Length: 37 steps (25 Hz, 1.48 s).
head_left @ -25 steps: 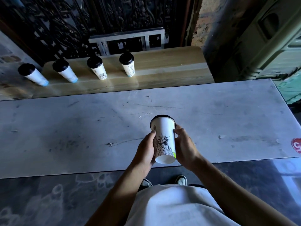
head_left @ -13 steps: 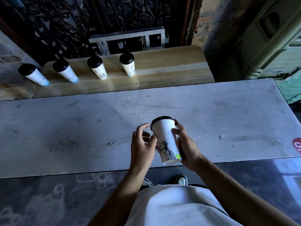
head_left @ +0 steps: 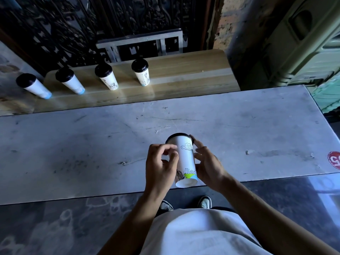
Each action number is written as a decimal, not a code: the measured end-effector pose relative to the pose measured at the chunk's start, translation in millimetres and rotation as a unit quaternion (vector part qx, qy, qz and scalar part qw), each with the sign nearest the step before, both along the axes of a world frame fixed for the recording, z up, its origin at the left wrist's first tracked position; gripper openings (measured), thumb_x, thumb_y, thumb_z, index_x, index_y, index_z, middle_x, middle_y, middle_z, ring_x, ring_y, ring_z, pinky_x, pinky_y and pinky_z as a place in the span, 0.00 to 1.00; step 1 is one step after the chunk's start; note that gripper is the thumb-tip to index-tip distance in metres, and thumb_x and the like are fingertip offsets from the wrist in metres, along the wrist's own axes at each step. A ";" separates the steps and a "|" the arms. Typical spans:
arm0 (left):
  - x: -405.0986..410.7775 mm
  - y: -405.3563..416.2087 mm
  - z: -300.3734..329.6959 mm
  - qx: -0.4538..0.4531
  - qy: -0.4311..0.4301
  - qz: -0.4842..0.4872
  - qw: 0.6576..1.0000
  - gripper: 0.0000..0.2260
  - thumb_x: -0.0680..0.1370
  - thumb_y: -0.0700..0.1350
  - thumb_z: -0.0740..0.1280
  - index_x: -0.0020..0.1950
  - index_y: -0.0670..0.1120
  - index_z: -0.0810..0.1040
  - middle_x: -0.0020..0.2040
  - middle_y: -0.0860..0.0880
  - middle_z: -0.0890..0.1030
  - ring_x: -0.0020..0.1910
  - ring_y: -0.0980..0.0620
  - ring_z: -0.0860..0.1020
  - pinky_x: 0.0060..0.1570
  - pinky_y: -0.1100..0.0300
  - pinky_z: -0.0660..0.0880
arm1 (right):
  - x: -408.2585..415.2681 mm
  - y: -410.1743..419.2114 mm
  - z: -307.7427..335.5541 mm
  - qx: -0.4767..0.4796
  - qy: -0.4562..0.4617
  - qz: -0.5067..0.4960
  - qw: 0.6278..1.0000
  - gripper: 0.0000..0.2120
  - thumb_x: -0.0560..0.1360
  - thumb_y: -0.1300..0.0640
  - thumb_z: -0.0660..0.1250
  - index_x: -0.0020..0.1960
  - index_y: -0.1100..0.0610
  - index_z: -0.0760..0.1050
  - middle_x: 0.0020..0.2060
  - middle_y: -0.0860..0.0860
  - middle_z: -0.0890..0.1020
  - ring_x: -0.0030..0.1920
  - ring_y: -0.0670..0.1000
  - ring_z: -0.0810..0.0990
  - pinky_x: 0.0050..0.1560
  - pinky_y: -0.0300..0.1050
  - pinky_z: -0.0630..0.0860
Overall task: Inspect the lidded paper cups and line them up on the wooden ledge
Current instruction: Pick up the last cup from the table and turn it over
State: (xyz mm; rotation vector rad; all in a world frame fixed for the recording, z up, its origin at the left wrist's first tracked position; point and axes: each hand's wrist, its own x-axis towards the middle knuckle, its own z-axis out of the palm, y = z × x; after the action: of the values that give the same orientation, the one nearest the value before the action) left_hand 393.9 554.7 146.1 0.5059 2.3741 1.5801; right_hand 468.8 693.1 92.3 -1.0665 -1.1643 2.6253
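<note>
Over the near edge of the grey stone slab (head_left: pixel 73 153), I held a white paper cup with a black lid and line drawings (head_left: pixel 184 161), tilted, my left hand (head_left: pixel 160 168) and right hand (head_left: pixel 207 164) both curled against its sides. Four matching lidded cups (head_left: pixel 140 72) stood in a row, three on the pale wooden ledge (head_left: pixel 184 78) and the leftmost apparently just past its end. I judged this fifth one under inspection, not yet placed.
</note>
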 end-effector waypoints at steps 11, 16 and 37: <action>-1.6 -4.5 -9.8 -0.033 -0.013 0.022 0.999 0.07 0.76 0.37 0.71 0.51 0.48 0.82 0.52 0.49 0.81 0.51 0.54 0.81 0.50 0.50 0.80 | 4.8 5.8 -8.5 0.015 -0.012 0.033 0.999 0.26 0.81 0.62 0.59 0.72 0.38 0.71 0.53 0.59 0.83 0.49 0.62 0.80 0.53 0.55 0.78; -4.6 -7.6 -13.1 -0.028 0.006 -0.014 1.000 0.11 0.78 0.34 0.68 0.52 0.50 0.83 0.52 0.49 0.81 0.48 0.54 0.81 0.41 0.59 0.79 | 3.2 5.1 -5.4 -0.017 -0.014 0.006 1.000 0.23 0.80 0.62 0.60 0.73 0.52 0.73 0.57 0.61 0.78 0.54 0.60 0.75 0.58 0.54 0.72; -5.8 -6.9 -17.6 -0.001 -0.050 0.004 0.999 0.07 0.77 0.36 0.69 0.46 0.48 0.80 0.49 0.49 0.82 0.50 0.57 0.81 0.44 0.54 0.81 | 7.7 16.0 -5.9 -0.003 0.012 0.033 0.999 0.28 0.70 0.70 0.60 0.61 0.47 0.83 0.53 0.60 0.84 0.46 0.58 0.82 0.46 0.52 0.79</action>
State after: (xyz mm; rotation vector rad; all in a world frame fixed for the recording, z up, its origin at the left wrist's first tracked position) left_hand 388.2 547.8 128.4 0.4079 2.3068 1.5672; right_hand 476.5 709.1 86.4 -1.0116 -1.2079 2.6849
